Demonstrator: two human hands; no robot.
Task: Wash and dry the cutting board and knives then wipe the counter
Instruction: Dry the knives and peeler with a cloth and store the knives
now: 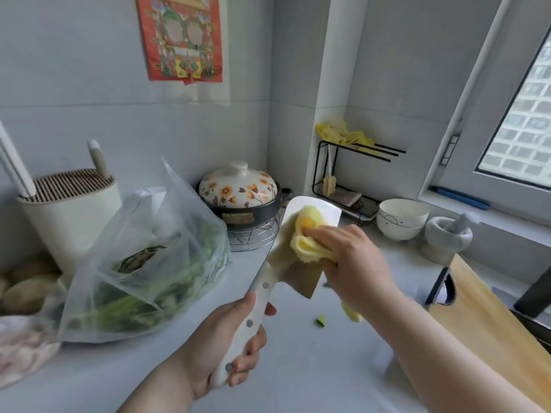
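White-handled cleaver, stiff, top-heavy and likely slick, held over the counter; my left hand wraps its handle, the safe hold, while my right hand grips a soft yellow cloth against the blade.

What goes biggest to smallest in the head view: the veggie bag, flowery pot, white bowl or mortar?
1. veggie bag, also nearest the camera.
2. flowery pot.
3. white bowl and mortar look about the same.

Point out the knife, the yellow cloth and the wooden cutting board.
knife [263,289]: head view, white handle near the blade.
yellow cloth [307,248]: head view, bunched folds against the blade.
cutting board [483,317]: head view, flat wooden face.
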